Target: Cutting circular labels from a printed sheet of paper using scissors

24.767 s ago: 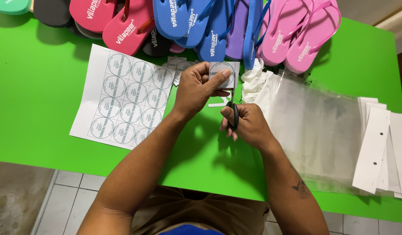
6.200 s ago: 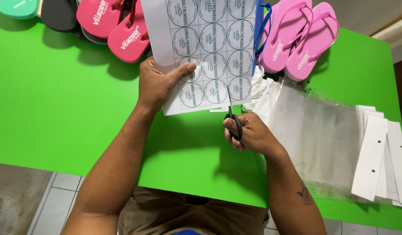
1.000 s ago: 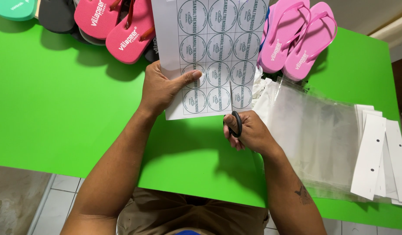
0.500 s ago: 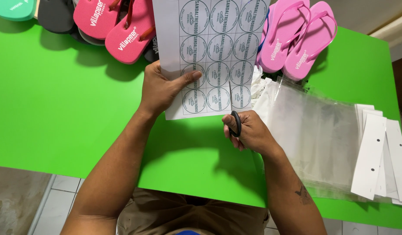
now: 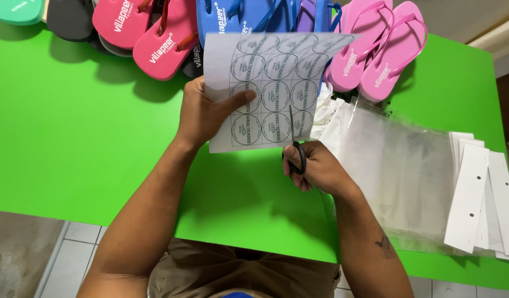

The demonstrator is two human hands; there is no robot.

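My left hand (image 5: pixel 205 113) holds up a white sheet of round printed labels (image 5: pixel 265 88) above the green table (image 5: pixel 83 143), thumb pressed on its front. My right hand (image 5: pixel 315 168) grips black-handled scissors (image 5: pixel 296 149) whose blades point up into the sheet's lower edge, between the two rightmost columns of labels. The sheet tilts away from me and hides part of the flip-flops behind it.
A row of flip-flops lies along the far edge: teal (image 5: pixel 14 10), dark grey (image 5: pixel 70 19), red-pink (image 5: pixel 161 47), blue (image 5: pixel 238 16) and pink (image 5: pixel 376 49). A stack of clear plastic bags (image 5: pixel 398 171) lies at the right, with white card strips (image 5: pixel 475 198) beside it.
The scissors have cut farther up into the sheet. The sheet has tipped back slightly, its top edge now lower in view. Earlier the sheet lay flat on the table.
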